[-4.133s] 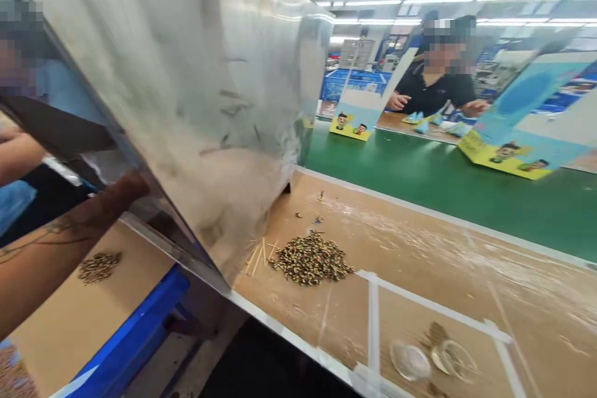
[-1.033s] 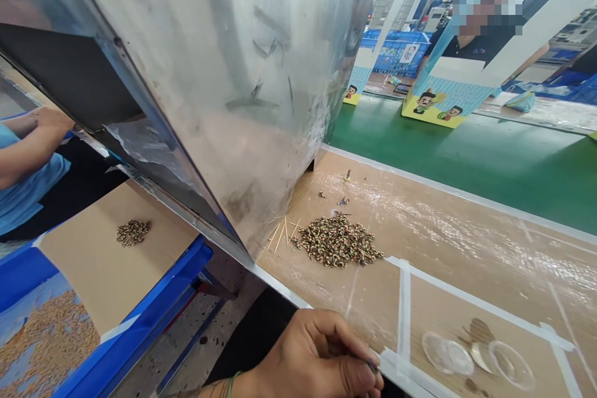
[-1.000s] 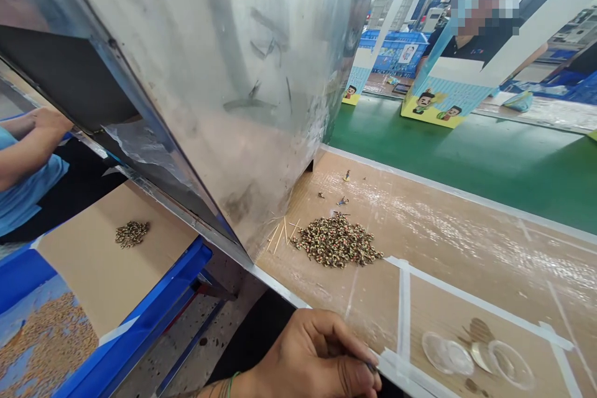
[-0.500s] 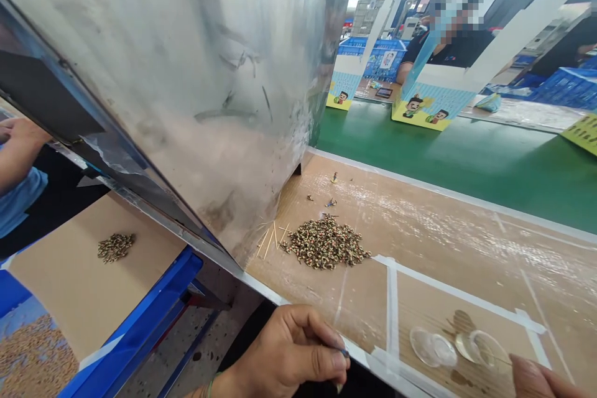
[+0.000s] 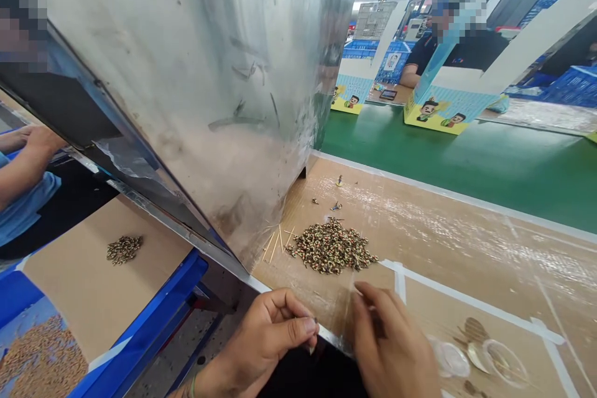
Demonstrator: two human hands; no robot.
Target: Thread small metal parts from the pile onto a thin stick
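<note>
As the right hand (image 5: 392, 348) swings in, fingers loosely curled and holding nothing visible, the left hand (image 5: 275, 339) pinches something tiny at the desk (image 5: 466, 249) edge, just below the bead pile (image 5: 332, 247).

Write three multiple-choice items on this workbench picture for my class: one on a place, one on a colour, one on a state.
1. Where does the pile of small beads lie?
A. on the brown table beside the metal panel
B. on the green belt
C. in a blue crate

2. What colour is the belt beyond the table?
A. red
B. green
C. grey

3. How is the left hand set?
A. flat and open on the table
B. thumb and fingers pinched together at the table edge
C. out of view

Answers: 1 A, the pile sits on the brown table next to the metal panel. 2 B, the strip is plainly green. 3 B, the fingertips meet by the edge, near the right hand.
</note>
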